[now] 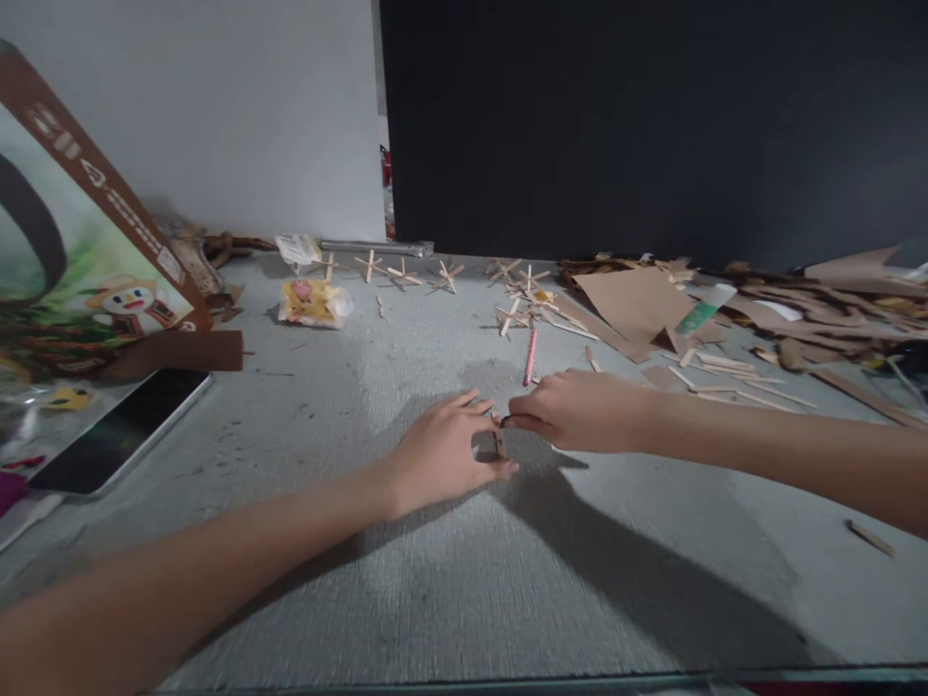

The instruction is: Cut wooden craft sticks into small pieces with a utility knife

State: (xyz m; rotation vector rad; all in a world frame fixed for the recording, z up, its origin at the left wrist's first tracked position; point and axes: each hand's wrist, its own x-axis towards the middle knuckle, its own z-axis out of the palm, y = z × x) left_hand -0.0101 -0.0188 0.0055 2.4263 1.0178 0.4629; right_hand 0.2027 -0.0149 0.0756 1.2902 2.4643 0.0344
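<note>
My left hand [446, 447] rests low over the grey table, its thumb and fingers curved around a small brown piece [500, 444] that looks like cardboard or wood. Close against it, my right hand [572, 411] is closed in a pinch at the piece's upper end. Whatever lies between the right fingertips is too small and hidden to name. Just beyond the hands lies a pink patterned pencil-like stick [531, 356]. Star-shaped figures of crossed wooden sticks [448, 277] stand farther back.
A phone [123, 430] and a large printed bag [87, 242] occupy the left. A yellow packet [311, 304] sits toward the back. On the right are a brown cardboard sheet [620, 302], a green-and-white glue stick [706, 309], loose wooden sticks [725, 363] and piled scraps. A dark panel [652, 126] rises behind.
</note>
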